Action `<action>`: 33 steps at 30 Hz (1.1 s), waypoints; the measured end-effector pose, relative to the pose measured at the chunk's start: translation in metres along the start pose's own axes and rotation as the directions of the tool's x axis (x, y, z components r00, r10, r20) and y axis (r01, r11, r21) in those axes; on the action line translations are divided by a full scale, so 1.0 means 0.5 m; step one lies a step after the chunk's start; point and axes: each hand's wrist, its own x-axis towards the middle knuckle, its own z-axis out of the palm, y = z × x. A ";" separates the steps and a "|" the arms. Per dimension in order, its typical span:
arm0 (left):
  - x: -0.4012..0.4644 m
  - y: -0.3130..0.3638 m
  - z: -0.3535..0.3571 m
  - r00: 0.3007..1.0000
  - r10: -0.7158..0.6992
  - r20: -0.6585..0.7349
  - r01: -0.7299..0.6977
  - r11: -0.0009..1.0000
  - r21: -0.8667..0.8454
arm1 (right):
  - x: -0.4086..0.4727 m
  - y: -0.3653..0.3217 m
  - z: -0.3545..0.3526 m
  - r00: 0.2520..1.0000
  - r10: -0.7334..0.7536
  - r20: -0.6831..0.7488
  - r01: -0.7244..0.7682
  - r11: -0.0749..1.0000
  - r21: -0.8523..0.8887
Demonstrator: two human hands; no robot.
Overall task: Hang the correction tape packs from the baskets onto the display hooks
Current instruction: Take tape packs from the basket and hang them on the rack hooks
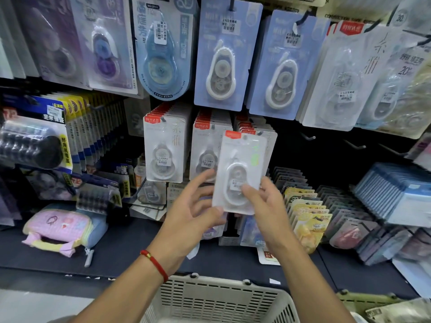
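Shelving fills the frame: a dark display wall (326, 155) carries rows of carded stationery on hooks, so each card hangs face-out and can be read and lifted off from the front. Along the top, big blue and lilac correction tape cards overlap one another. In the middle band hang 3 stacks of white cards with red corner labels; the right stack (254, 134) sits directly behind the raised pack, which suggests it is the target, since the printing matches. To its right, a few bare hooks (354, 145) jut from the wall.

At the bottom centre stands a pale slatted basket (210, 299), kept just below the arms so stock is within easy reach; a 2nd basket edge (373, 301) shows at the lower right.

Centre frame, the right hand (263, 206) pinches the correction tape pack (240, 169) near its lower end, thumb on the blister, leaving the top hole free for a hook. The pack is upright, its red label at the height of the stack's hook. The left hand (193, 208) has its fingers spread, the thumb touching the pack's lower left corner, probably to steady it; it grips nothing. A red cord (155, 264) circles the left wrist.
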 end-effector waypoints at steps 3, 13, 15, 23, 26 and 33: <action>-0.001 -0.005 0.007 0.996 -0.035 0.079 0.038 0.999 -0.033 | 0.006 -0.005 -0.009 0.992 0.016 -0.124 -0.008 0.998 0.061; -0.006 0.000 0.018 0.973 -0.053 0.223 0.115 0.955 -0.273 | 0.008 -0.011 -0.011 0.956 -0.049 -0.288 0.061 0.998 0.034; -0.007 0.004 0.021 0.978 -0.047 0.201 0.089 0.975 -0.205 | 0.011 -0.009 -0.017 0.947 -0.041 -0.317 0.035 0.999 -0.023; 0.039 0.005 -0.012 0.940 0.342 0.014 -0.241 0.632 0.736 | 0.013 0.013 -0.026 0.868 -0.489 -0.083 0.209 0.514 -0.832; 0.070 -0.010 -0.017 0.929 0.347 0.129 -0.293 0.475 0.830 | 0.035 0.027 -0.013 0.878 -0.445 0.173 0.345 0.340 -0.875; 0.083 -0.046 -0.017 0.942 0.280 0.183 -0.289 0.409 0.865 | 0.104 0.026 0.002 0.909 -0.395 0.133 0.267 0.308 -0.913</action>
